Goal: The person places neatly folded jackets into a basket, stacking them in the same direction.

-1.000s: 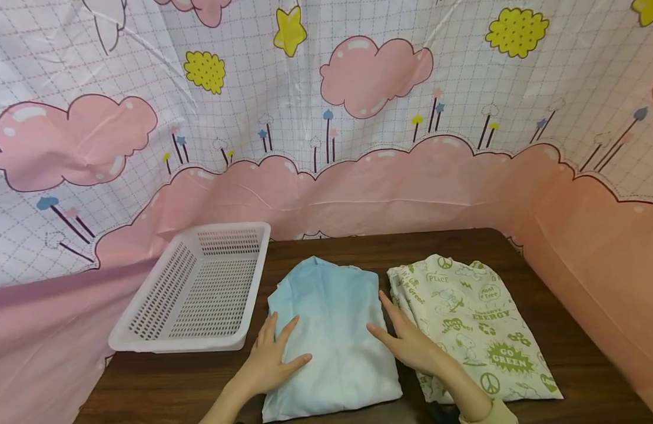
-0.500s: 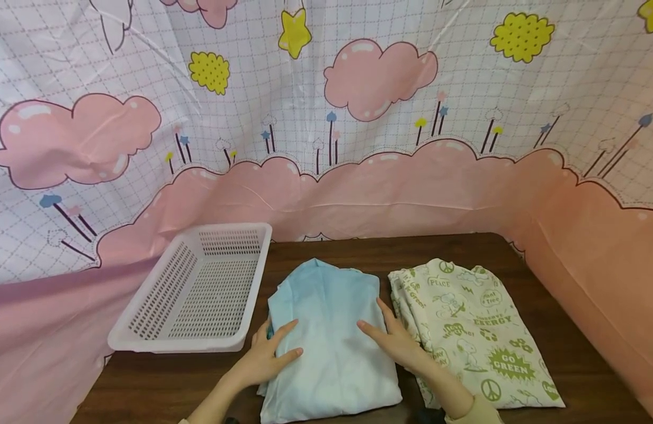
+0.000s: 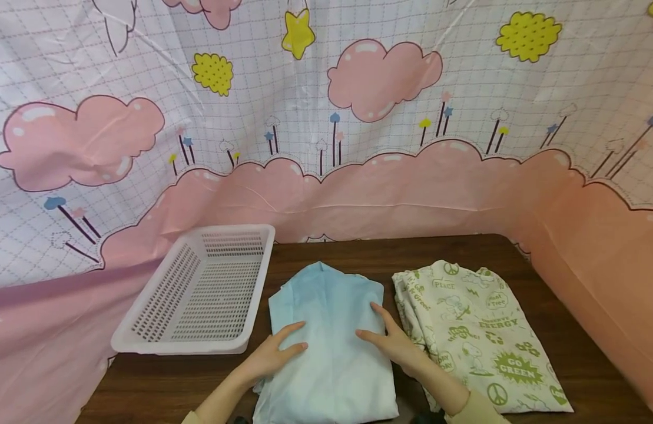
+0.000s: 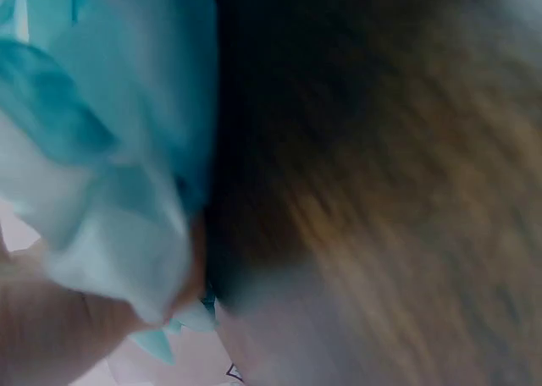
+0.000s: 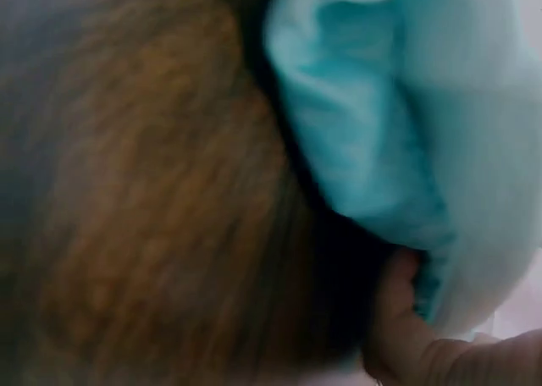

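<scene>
A folded garment [image 3: 334, 365], light blue fading to white, lies in front of me at the middle of the table. My left hand [image 3: 268, 358] grips its left side, thumb on top and the other fingers partly hidden at the edge. On the opposite side my right hand [image 3: 399, 348] holds the right edge, its thumb also on the upper face. In the right wrist view, fingers [image 5: 398, 297] tuck under the fabric's border, beside turquoise inner folds. The left wrist view, blurred, has cloth [image 4: 110, 174] bunched against the hand.
A white perforated plastic basket [image 3: 262, 259] stands at the left, with nothing inside. To the right lies a folded cream garment [image 3: 480, 347] with green prints, close beside my right hand. The dark wooden table [image 3: 358, 250] meets a pink patterned curtain [image 3: 390, 194] at the back and sides.
Both hands have closed in on the blue garment's sides, fingers now at and under its edges. The garment has slid slightly towards me. The basket and the green-printed garment stay put.
</scene>
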`<state>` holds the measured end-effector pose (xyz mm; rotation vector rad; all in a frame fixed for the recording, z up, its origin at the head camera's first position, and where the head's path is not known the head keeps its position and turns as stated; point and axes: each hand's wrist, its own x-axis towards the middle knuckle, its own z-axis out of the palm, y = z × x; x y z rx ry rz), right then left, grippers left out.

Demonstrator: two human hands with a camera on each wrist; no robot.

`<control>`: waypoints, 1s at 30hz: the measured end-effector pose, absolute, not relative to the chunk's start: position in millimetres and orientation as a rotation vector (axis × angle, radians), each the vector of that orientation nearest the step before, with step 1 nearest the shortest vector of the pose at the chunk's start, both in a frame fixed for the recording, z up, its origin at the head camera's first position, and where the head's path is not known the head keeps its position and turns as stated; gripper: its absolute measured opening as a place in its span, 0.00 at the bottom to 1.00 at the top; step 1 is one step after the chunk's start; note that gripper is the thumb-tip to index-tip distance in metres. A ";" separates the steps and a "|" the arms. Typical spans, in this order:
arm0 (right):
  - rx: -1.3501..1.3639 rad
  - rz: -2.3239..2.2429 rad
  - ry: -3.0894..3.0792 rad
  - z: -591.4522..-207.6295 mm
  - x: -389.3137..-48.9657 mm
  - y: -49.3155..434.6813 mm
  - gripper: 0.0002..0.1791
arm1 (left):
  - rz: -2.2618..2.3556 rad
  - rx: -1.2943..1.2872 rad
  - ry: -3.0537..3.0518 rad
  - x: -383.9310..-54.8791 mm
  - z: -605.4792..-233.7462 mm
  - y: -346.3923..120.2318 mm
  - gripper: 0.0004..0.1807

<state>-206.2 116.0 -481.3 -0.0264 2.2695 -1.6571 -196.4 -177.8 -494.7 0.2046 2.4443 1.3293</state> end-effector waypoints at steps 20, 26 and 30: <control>-0.095 -1.783 2.190 -492.2 -199.8 119.7 0.47 | 1.560 0.468 2.156 -196.9 -503.9 -184.1 0.46; -0.102 -1.786 2.253 -483.5 -195.4 118.9 0.46 | 1.546 0.529 2.199 -191.0 -495.9 -180.6 0.45; -0.121 -1.785 2.291 -467.8 -190.7 118.8 0.46 | 1.515 0.563 2.245 -184.9 -480.7 -179.8 0.46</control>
